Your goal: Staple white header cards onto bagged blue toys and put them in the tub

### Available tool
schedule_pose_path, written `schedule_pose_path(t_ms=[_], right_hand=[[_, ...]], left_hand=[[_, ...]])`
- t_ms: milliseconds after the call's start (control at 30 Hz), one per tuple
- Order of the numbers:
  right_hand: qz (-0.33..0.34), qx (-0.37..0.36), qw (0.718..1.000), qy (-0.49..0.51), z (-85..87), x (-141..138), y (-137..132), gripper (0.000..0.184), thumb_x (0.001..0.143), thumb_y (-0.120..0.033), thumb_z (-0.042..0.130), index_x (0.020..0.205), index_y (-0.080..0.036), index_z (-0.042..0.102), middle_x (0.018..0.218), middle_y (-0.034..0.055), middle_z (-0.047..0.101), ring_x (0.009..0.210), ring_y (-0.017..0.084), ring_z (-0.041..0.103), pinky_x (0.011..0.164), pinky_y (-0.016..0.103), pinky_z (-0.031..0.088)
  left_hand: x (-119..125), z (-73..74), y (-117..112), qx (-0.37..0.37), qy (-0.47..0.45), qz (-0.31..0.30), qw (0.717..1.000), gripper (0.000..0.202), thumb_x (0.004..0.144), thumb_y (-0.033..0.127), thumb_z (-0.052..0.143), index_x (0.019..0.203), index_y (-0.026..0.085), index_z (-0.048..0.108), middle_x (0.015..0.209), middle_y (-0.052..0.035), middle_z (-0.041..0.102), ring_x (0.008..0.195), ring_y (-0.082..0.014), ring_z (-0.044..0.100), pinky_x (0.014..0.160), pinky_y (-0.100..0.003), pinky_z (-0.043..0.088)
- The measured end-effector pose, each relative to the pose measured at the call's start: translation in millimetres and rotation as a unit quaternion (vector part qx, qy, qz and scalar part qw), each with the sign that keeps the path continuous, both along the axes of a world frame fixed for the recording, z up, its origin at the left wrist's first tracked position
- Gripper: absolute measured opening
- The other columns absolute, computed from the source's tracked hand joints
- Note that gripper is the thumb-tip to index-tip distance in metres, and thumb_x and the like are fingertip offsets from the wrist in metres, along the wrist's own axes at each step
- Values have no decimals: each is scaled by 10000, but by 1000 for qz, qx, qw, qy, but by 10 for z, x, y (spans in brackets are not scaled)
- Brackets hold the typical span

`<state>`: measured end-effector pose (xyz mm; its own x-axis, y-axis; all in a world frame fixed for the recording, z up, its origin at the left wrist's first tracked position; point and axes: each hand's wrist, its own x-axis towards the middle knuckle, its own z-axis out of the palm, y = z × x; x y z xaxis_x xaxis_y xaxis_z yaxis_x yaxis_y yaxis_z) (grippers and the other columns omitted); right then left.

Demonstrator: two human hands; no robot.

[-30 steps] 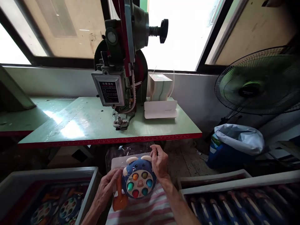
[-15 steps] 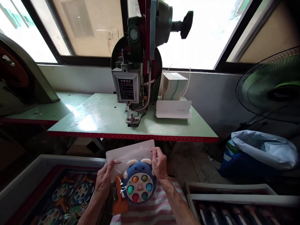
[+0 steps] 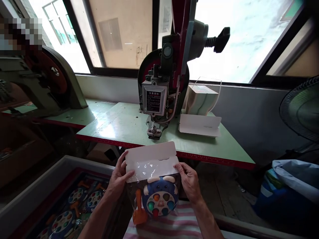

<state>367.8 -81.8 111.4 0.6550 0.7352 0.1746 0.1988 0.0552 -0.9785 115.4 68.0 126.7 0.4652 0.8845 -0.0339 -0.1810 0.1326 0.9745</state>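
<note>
My left hand (image 3: 119,176) pinches the left edge of a folded white header card (image 3: 151,151) together with the top of a clear plastic bag. The right edge is gripped by my right hand (image 3: 189,182), thumb on top. Inside the bag hangs a round blue animal-faced toy (image 3: 161,196) with several coloured knobs on its front. An orange toy hammer (image 3: 139,211) lies beside it on the left. The card sits just in front of the table edge, below the head of a stapling machine (image 3: 154,99).
A green table (image 3: 117,122) with a red edge carries the machine, a white card (image 3: 200,124) and a card stack (image 3: 202,99). At lower left stands a grey bin (image 3: 82,162) of bagged toys. A fan (image 3: 301,109) and a blue-white sack (image 3: 281,186) are on the right.
The white card now shows folded over the bag's top, its crease level between both hands. The view has swung left, so the machine and table appear further right.
</note>
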Motion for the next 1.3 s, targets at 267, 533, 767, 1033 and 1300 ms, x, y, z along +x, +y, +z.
schedule_pose_path(t_ms=[267,533,767,1033,1300], right_hand=[[-10,25,995,94,-18,38,-11,341,854,-533,737,967,-211,748,922,49,731,864,230,628,746,288,492],[-14,21,997,75,-2,49,-7,322,863,-534,730,854,-213,714,836,32,684,795,217,597,678,282,469],[-51,8,999,15,3,67,20,344,872,-555,712,815,-217,681,778,18,662,746,201,573,671,284,437],[-55,20,998,9,46,76,58,316,879,-519,720,813,-221,635,764,-1,623,724,179,554,655,275,438],[-49,44,993,101,-7,122,83,311,798,-473,798,891,-214,653,814,9,659,760,182,589,688,285,475]], left_hand=[[27,-158,-83,-99,-47,39,993,460,690,346,904,1078,160,740,1022,-74,791,831,-214,743,701,-310,642],[103,-56,-13,-44,-20,60,997,396,770,465,827,1021,162,784,1011,-72,796,851,-237,735,675,-300,621],[88,-103,22,9,13,61,998,377,835,489,764,1036,171,773,871,-22,791,755,-203,722,714,-287,595],[34,-78,82,-13,21,44,999,433,770,490,824,1060,173,770,919,-38,809,753,-212,732,684,-274,592],[-20,8,164,-35,26,-29,999,529,760,491,829,1167,163,748,1076,-93,793,916,-293,745,721,-337,631]])
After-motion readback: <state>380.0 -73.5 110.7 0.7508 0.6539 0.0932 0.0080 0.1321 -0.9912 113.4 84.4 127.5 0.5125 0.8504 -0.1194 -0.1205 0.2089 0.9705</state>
